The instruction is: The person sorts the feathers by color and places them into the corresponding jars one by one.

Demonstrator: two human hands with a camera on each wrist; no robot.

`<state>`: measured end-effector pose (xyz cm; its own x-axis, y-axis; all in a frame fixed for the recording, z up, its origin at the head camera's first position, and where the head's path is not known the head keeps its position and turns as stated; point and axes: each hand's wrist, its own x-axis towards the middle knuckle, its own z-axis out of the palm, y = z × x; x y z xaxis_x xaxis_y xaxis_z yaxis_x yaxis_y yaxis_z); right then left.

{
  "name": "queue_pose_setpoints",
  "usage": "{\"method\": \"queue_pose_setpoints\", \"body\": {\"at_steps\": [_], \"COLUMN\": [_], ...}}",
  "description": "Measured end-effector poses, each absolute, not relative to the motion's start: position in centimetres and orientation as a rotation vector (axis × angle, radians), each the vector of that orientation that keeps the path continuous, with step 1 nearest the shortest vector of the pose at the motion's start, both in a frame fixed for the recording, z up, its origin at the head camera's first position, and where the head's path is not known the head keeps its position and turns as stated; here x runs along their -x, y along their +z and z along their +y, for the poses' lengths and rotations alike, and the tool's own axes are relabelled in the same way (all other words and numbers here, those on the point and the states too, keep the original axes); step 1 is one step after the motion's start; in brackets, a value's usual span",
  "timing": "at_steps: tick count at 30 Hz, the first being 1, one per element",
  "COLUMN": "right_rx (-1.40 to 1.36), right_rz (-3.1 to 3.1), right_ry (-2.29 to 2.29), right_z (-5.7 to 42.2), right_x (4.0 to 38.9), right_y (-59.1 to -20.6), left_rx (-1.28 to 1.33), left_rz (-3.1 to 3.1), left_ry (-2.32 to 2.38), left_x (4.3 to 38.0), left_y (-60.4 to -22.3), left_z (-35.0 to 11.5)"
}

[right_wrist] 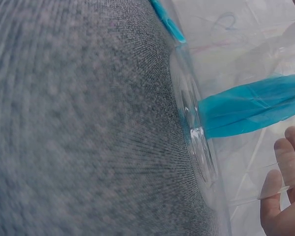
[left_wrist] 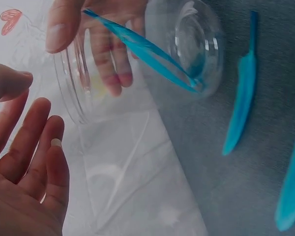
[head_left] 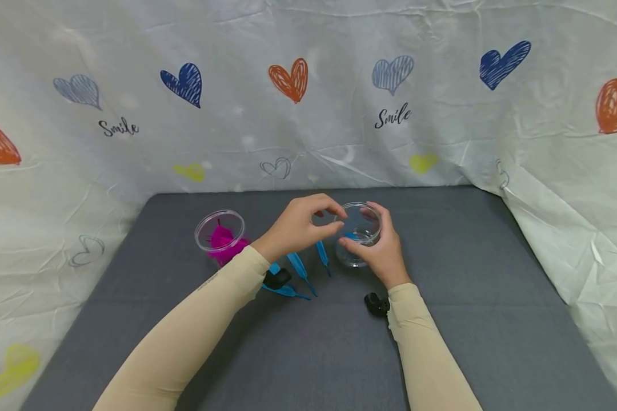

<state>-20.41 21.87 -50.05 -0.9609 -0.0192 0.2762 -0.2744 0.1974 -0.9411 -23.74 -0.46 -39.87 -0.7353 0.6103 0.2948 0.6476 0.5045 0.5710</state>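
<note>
A clear plastic cup (head_left: 353,258) stands on the grey table, with my right hand (head_left: 388,254) gripping it round the upper wall, thumb in front and fingers behind. Inside the cup leans a blue feather (left_wrist: 145,54), its lower end at the cup's bottom. My left hand (head_left: 302,224) hovers by the left side of the rim. Its fingers are loosely bent, and nothing lies between them in the left wrist view. Several more blue feathers (head_left: 299,265) lie on the table below the left hand, partly hidden by the left wrist.
Farther left, a second clear cup (head_left: 201,246) holds bright pink feathers (head_left: 221,237), partly covered by the left forearm. Black wrist cameras (head_left: 377,305) sit on both sleeves. A white curtain (head_left: 329,137) printed with hearts hangs behind the grey table (head_left: 468,342).
</note>
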Motion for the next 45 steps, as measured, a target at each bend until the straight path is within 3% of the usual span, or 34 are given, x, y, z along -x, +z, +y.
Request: {"method": "queue_pose_setpoints", "body": {"at_steps": [12, 25, 45], "right_rx": [-0.262, -0.255, -0.256], "right_rz": [-2.244, -2.262, -2.259], "right_ry": [1.879, 1.846, 1.864], "right_z": [21.6, 21.7, 21.7], "right_x": [20.3, 20.3, 20.3], "right_y": [-49.9, -50.1, -49.9], "left_rx": [1.026, 1.398, 1.527], "left_rz": [-2.750, -2.790, -2.680], "left_ry": [-0.981, -0.278, -0.022], "left_x": [22.7, 21.7, 21.4], "left_y": [-43.3, -45.8, -46.1], "left_z": [-3.7, -3.0, -1.6]}}
